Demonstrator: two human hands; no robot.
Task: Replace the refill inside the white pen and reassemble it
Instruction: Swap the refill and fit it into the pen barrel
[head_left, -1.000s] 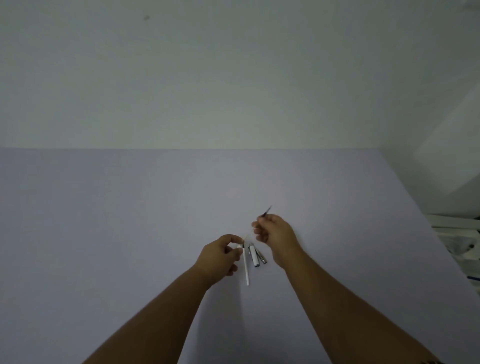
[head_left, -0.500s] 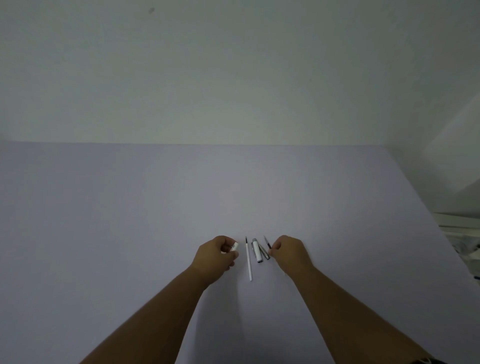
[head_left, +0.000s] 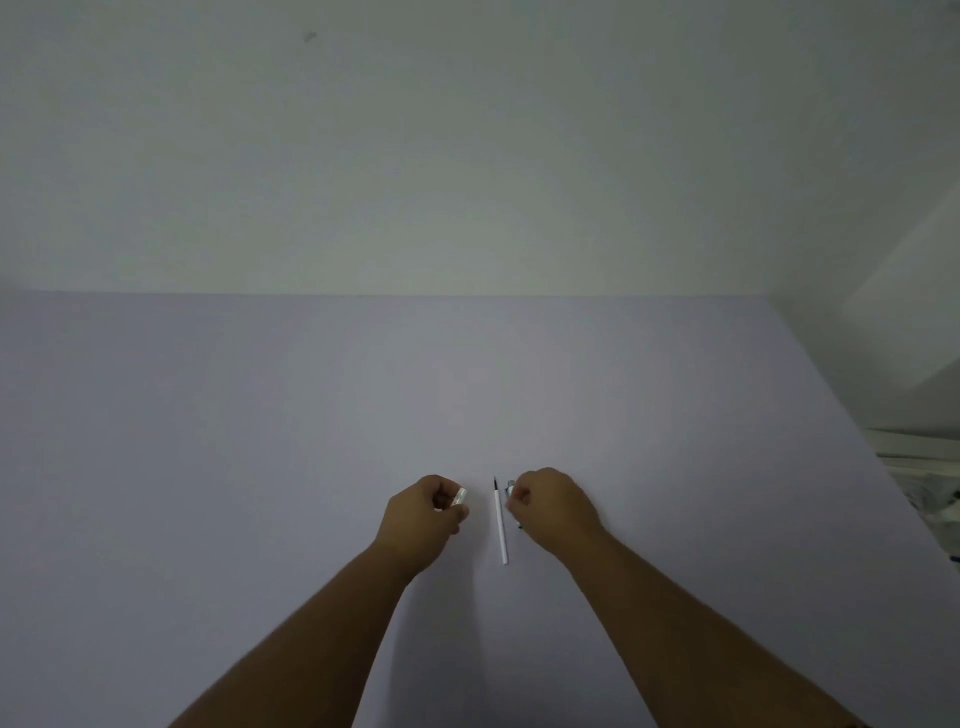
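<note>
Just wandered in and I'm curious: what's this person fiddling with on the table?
A person is working on a taken-apart white pen on a pale table. The left hand pinches a small white pen piece. The right hand is closing over another pen part lying on the table; whether it grips it yet is unclear. Between the hands a thin white refill lies on the table, dark tip pointing away. Nothing is reassembled yet.

Dim, flat light leaves a greyish cast, faint soft shadows beneath the forearms, and wide-angle bending at the edges.
</note>
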